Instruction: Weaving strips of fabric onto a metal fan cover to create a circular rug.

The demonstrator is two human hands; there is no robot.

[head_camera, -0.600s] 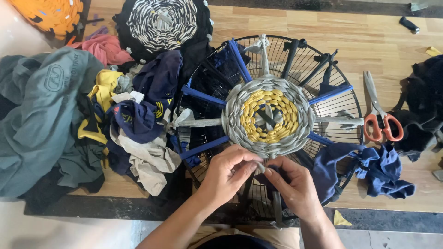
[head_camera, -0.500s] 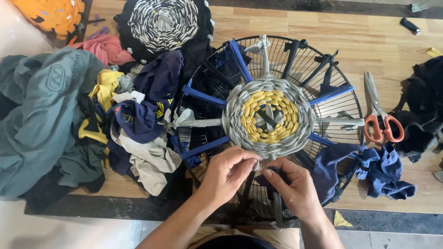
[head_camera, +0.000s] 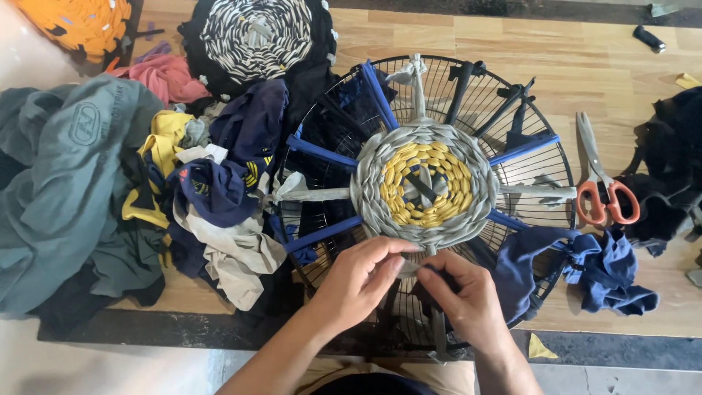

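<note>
Near edge of the grey-and-yellow woven round is covered by the left hand and right hand; whatever the fingertips pinch is hidden, grip cannot be judged; lower wires of the black wire fan guard are masked by both hands and the blue cloth; orange woven piece is cut off by the top-left edge; dark cloth is cut by the right edge; small dark cylinder is too small to identify; table surface under the clothing heap is hidden.
</note>
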